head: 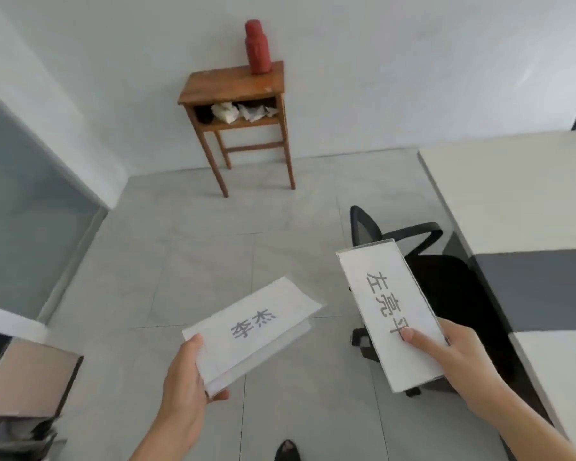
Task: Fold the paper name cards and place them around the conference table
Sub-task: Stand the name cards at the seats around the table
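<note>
So the right hand (446, 352) was clamped on the near end of a white paper name card in a clear plastic sleeve (391, 314), thumb pressed flat on top right beside the last printed character, fingers tucked under. The left hand (183, 387) had the same sort of pinch on the corner of a second white folded name card with grey characters (250, 331), thumb on top, fingers underneath. Both cards were up in the air over the pale grey tiled floor (180, 261), well apart from each other, neither on the table yet.

My read: folding's done for these two, and this was the carry-and-place part. Next move looked like swinging right toward the long cream-and-grey conference table (512, 194) and standing each card up at a seat, text facing out. The black mesh office chair (446, 277) sat tucked right at the table edge, so reaching over it seemed likely.

Texture-wise: the right card looked stiff and glossy with crisp edges, the left one softer, matte, layers splaying a bit at the fold. Table top was smooth and flat
</note>
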A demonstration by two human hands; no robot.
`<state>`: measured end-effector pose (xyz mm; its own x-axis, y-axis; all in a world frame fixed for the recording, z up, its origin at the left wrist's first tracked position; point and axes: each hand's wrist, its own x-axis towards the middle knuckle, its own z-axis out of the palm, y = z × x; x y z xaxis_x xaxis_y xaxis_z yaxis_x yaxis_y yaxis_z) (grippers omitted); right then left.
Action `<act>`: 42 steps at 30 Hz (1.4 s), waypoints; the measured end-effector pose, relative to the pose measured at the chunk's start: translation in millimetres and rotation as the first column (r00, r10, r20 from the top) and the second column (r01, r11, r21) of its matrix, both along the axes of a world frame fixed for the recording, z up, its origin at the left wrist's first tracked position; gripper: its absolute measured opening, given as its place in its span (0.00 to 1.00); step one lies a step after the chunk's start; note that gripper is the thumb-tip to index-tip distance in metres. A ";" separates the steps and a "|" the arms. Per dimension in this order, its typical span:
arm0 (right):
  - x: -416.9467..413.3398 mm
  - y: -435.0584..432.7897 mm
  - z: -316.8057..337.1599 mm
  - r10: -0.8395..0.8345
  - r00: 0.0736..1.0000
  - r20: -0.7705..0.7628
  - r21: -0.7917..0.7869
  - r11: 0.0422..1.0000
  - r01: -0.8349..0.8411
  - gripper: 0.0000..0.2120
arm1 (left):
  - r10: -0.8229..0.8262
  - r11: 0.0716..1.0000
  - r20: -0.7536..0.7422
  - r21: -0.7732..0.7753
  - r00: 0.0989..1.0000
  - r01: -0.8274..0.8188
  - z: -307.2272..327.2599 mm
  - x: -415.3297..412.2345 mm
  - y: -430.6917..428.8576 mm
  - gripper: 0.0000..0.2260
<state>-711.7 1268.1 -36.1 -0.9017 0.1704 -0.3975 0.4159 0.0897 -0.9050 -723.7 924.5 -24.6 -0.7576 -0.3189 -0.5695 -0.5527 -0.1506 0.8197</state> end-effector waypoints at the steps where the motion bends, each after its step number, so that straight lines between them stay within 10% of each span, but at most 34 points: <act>1: -11.6 -22.0 -3.2 0.019 1.000 0.007 0.006 1.000 -0.019 0.11 | 0.031 0.999 -0.004 -0.014 1.000 -0.031 -2.1 -4.9 -24.8 0.12; 10: -118.7 -128.4 -10.5 0.094 0.995 0.043 0.008 0.996 -0.094 0.11 | 0.149 0.989 -0.011 -0.022 0.989 -0.149 -8.4 -87.5 -134.5 0.12; 32: -559.0 -103.0 4.0 -0.027 0.999 -0.024 0.005 1.000 0.027 0.09 | 0.029 1.000 -0.009 -0.007 1.000 -0.030 -15.2 -554.9 -98.8 0.12; 42: -739.2 -42.7 -9.6 -0.376 0.926 0.019 0.121 0.921 0.371 0.09 | -0.243 0.969 -0.032 0.032 0.969 0.244 -33.7 -843.6 -33.3 0.15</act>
